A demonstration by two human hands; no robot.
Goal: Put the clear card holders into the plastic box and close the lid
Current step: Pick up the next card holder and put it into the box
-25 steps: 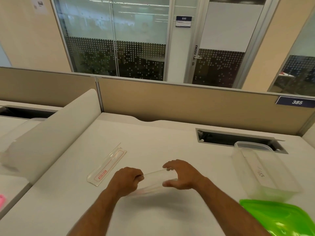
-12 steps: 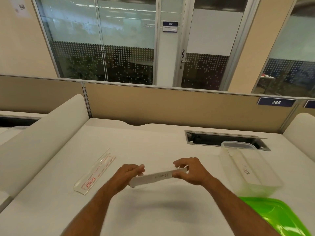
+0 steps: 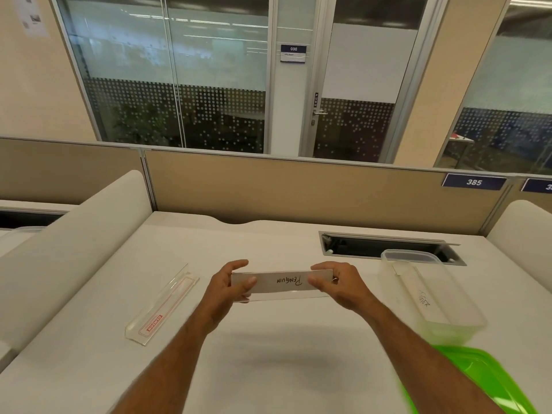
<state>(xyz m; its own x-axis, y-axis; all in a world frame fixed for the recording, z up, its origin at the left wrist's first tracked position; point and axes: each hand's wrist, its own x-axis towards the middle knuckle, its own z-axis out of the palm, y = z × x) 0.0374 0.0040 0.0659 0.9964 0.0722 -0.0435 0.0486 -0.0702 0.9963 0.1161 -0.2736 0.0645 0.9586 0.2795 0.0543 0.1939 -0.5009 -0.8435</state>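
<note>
One card holder [image 3: 418,294] already lies in the plastic box [image 3: 466,321]; both hands' fingers [image 3: 249,281] pinch a second holder [image 3: 282,284] left of it, a third [image 3: 162,306] farther left, the green lid [image 3: 478,380] off.

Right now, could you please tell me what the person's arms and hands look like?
Both forearms are bare, with no sleeves in view. The left hand and right hand wear no gloves, and I see no watch, rings or wristbands.

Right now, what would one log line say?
both hands: left hand, right hand hold card holder | plastic box open | green lid off
</note>
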